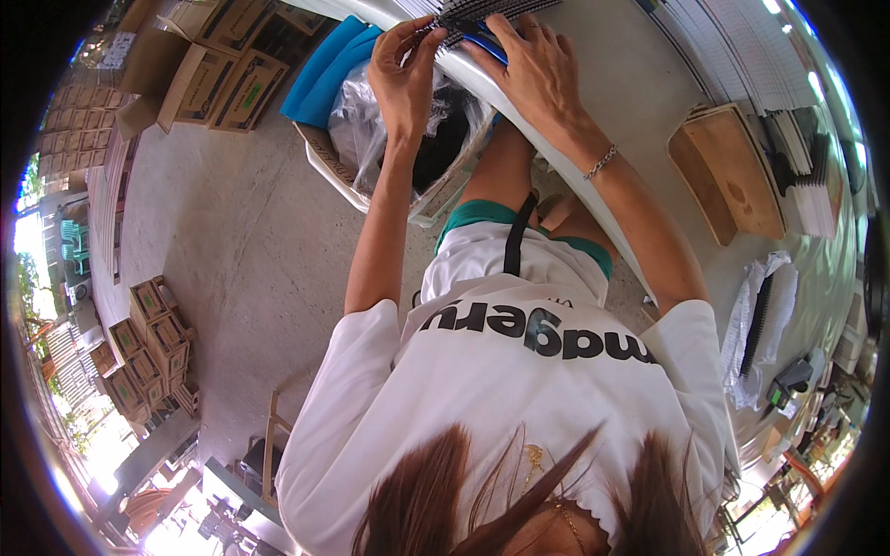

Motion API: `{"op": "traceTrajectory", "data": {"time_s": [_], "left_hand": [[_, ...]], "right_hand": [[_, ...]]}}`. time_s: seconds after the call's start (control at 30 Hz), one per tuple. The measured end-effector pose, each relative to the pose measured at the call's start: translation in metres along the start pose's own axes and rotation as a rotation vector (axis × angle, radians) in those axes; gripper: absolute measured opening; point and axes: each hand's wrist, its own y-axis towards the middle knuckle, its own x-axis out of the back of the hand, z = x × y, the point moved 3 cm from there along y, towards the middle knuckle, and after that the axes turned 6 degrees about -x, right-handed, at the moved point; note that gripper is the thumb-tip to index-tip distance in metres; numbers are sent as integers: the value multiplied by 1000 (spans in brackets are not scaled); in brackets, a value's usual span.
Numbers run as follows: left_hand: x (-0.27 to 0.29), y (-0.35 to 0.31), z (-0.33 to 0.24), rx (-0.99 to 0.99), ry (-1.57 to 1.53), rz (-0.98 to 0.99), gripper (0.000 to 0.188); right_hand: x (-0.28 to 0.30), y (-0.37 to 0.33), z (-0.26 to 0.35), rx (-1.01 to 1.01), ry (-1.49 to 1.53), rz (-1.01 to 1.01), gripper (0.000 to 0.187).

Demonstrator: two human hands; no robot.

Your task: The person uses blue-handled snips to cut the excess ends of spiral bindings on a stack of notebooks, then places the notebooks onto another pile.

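At the top edge, black wire binding strips [477, 11] with rows of fine teeth lie on the white-covered table. My left hand [405, 74] is at their left end, thumb and forefinger pinched together on the wire edge. My right hand [542, 74] is over the strips with its fingers bent. Between its thumb and forefinger sits a curved blue thing [489, 44], mostly hidden, whose kind I cannot make out. Below and left of my hands stands a box [320, 153] lined with clear plastic, with black material inside and a blue sheet [324, 69] over its far edge.
The white tabletop [640, 102] runs along my right. On it are a wooden holder [728, 171], stacks of bound sheets [742, 46] and a white wrapped bundle [760, 324]. Cardboard cartons [227, 83] stand at far left, more cartons [148, 352] at left on the concrete floor [241, 232].
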Motion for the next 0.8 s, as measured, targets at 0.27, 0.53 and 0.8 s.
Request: {"op": "traceTrajectory", "data": {"time_s": [0.27, 0.53, 0.8], "left_hand": [[2, -3, 7, 20, -17, -24, 27], [9, -9, 14, 75, -126, -143, 34], [23, -22, 30, 161, -105, -178, 43]], "right_hand": [[7, 1, 2, -236, 115, 320, 39], [2, -7, -6, -12, -70, 10, 42], [-3, -5, -4, -28, -33, 37, 44]]}}
